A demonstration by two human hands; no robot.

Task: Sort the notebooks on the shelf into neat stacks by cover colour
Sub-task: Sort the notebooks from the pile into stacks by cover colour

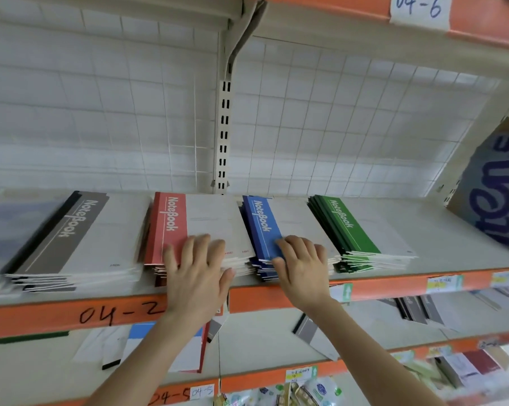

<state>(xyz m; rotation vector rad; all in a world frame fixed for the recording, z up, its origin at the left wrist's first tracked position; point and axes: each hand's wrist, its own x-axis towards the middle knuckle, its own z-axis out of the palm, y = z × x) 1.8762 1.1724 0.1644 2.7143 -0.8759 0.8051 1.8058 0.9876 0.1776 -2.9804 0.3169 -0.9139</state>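
Note:
Four notebook stacks lie side by side on the shelf [440, 227]: a grey stack [71, 232] at the left, then a red stack [171, 224], a blue stack [262, 224] and a green stack [346, 227]. My left hand [197, 273] rests flat on the front of the red stack, fingers spread over the top cover, thumb by the stack's right front edge. My right hand [303, 265] lies on the front of the blue stack, fingers bent over the top cover, thumb at the front edge.
An orange shelf lip [393, 284] marked 04-2 runs along the front. A cardboard box [493, 189] leans at the right end. On the shelf below lie loose notebooks [171, 347], and more grey notebooks [420, 309] lie to the right. A slotted upright [224, 133] stands at the back.

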